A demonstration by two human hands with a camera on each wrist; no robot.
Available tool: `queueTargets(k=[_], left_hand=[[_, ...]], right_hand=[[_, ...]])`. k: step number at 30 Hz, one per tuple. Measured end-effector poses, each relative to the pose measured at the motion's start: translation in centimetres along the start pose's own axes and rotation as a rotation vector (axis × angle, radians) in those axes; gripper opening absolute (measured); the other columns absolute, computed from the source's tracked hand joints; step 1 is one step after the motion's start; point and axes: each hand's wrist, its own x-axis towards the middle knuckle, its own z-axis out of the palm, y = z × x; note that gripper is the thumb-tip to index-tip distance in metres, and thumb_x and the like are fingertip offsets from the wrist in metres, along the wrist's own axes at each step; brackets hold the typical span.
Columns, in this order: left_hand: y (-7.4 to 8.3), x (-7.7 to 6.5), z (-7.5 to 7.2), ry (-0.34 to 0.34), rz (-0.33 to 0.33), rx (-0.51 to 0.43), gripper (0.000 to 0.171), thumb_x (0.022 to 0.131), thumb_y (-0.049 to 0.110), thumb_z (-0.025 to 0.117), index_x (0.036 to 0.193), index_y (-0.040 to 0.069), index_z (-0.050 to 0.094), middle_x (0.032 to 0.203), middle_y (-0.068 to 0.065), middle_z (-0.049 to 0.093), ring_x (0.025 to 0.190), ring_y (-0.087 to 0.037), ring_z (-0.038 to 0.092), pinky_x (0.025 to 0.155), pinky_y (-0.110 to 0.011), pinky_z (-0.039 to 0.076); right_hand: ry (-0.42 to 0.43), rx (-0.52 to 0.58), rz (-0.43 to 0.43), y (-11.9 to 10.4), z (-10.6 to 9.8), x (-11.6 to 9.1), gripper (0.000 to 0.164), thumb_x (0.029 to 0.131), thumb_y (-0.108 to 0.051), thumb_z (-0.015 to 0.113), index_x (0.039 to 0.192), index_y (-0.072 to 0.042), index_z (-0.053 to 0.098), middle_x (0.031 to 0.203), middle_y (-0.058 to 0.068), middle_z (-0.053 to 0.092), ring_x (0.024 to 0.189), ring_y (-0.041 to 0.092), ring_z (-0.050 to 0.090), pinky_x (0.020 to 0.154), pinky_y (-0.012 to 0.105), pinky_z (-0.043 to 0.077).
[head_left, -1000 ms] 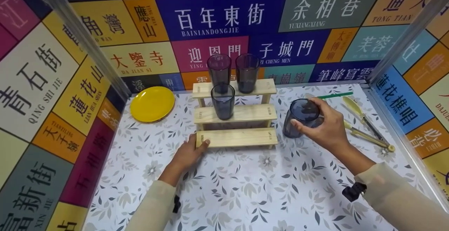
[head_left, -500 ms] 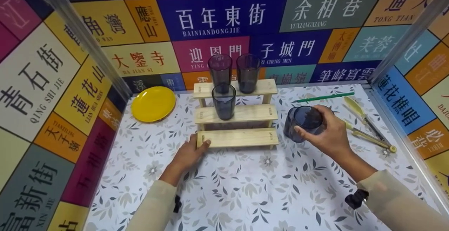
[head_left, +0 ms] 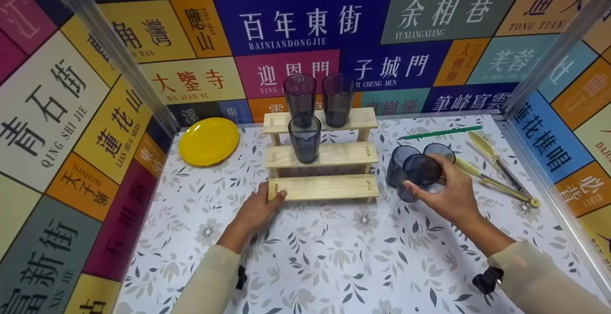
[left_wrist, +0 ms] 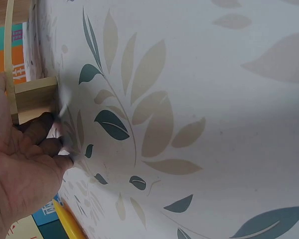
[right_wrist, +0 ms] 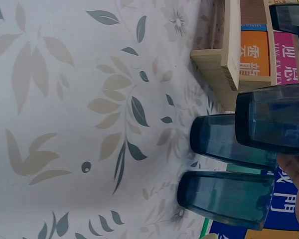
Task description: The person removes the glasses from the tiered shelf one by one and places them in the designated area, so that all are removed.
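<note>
In the head view my right hand (head_left: 453, 194) grips a dark blue-grey drinking glass (head_left: 420, 173) by its side, thumb in front. The right wrist view shows that held glass (right_wrist: 274, 119) raised off the table, nearer than two glasses standing behind it: one glass (head_left: 397, 161) to its left, another glass (head_left: 438, 151) partly hidden by my fingers. My left hand (head_left: 258, 209) holds the left end of a three-step wooden stand (head_left: 324, 187) at its lowest step, thumb on top. One glass (head_left: 304, 142) stands on the middle step; two tinted glasses (head_left: 337, 101) stand on the top step.
A yellow plate (head_left: 208, 141) lies left of the stand. To the right are a green stick-like item (head_left: 444, 132) and tongs (head_left: 506, 180) with yellowish tips. Sign-printed walls (head_left: 300, 18) enclose the floral-patterned tabletop (head_left: 305, 266) at the back and sides.
My right hand has drawn the held glass toward me and slightly right, away from the other two, which now show behind it. The left hand keeps its place on the stand.
</note>
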Motion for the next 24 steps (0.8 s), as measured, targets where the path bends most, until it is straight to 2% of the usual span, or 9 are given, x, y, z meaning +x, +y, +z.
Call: queueTargets(k=[2, 4, 6, 8, 11, 19, 24], left_hand=[[0.0, 0.0, 0.0, -0.002, -0.003, -0.002, 0.092, 0.109, 0.074, 0.049, 0.175, 0.014, 0.031, 0.17, -0.025, 0.049, 0.158, -0.049, 0.045, 0.13, -0.063, 0.037], [0.1, 0.0, 0.0, -0.004, -0.006, 0.0, 0.092, 0.109, 0.075, 0.049, 0.175, 0.014, 0.03, 0.171, -0.025, 0.048, 0.159, -0.05, 0.045, 0.13, -0.064, 0.036], [0.0, 0.0, 0.0, -0.003, -0.01, 0.004, 0.092, 0.109, 0.075, 0.048, 0.175, 0.015, 0.029, 0.171, -0.026, 0.048, 0.158, -0.05, 0.045, 0.13, -0.063, 0.036], [0.0, -0.1, 0.1, 0.0, -0.013, 0.008, 0.092, 0.109, 0.075, 0.048, 0.175, 0.015, 0.03, 0.17, -0.026, 0.049, 0.157, -0.05, 0.047, 0.129, -0.063, 0.038], [-0.1, -0.2, 0.2, 0.0, -0.021, 0.007, 0.092, 0.108, 0.075, 0.048, 0.175, 0.015, 0.03, 0.169, -0.027, 0.05, 0.156, -0.05, 0.048, 0.129, -0.063, 0.038], [0.3, -0.5, 0.0, 0.015, 0.0, 0.019, 0.087, 0.11, 0.071, 0.049, 0.174, 0.013, 0.032, 0.166, -0.029, 0.052, 0.155, -0.053, 0.048, 0.127, -0.065, 0.04], [0.4, -0.5, -0.1, 0.01, -0.003, 0.03, 0.088, 0.11, 0.072, 0.048, 0.174, 0.013, 0.032, 0.167, -0.028, 0.051, 0.155, -0.053, 0.047, 0.127, -0.066, 0.039]], right_hand=[[0.0, 0.013, -0.001, 0.2, 0.1, -0.3, 0.084, 0.074, -0.018, 0.105, 0.146, 0.0, 0.066, 0.12, 0.019, 0.078, 0.103, -0.002, 0.069, 0.085, -0.002, 0.047], [0.003, 0.017, -0.01, 0.4, 0.2, -0.6, 0.084, 0.073, -0.017, 0.105, 0.145, 0.001, 0.066, 0.119, 0.018, 0.079, 0.103, -0.004, 0.069, 0.086, -0.002, 0.048], [0.009, 0.02, -0.02, 0.6, 0.3, -0.9, 0.084, 0.072, -0.016, 0.106, 0.145, 0.002, 0.065, 0.119, 0.019, 0.079, 0.102, 0.006, 0.074, 0.086, -0.002, 0.048], [0.014, 0.022, -0.025, 0.8, 0.5, -1.2, 0.086, 0.072, -0.014, 0.106, 0.145, 0.004, 0.065, 0.121, 0.021, 0.078, 0.102, 0.022, 0.079, 0.087, -0.002, 0.048], [0.009, 0.022, -0.014, 1.2, 0.8, -1.7, 0.087, 0.072, -0.014, 0.105, 0.145, 0.006, 0.063, 0.123, 0.024, 0.077, 0.103, 0.04, 0.079, 0.087, -0.003, 0.045], [-0.05, 0.005, 0.064, 2.2, 1.7, -2.9, 0.085, 0.078, -0.023, 0.103, 0.147, 0.0, 0.06, 0.128, 0.02, 0.074, 0.113, 0.04, 0.077, 0.088, -0.005, 0.042], [-0.06, 0.016, 0.07, 2.8, 2.1, -3.3, 0.085, 0.078, -0.023, 0.103, 0.146, 0.001, 0.06, 0.127, 0.021, 0.073, 0.113, 0.041, 0.077, 0.088, -0.005, 0.043]])
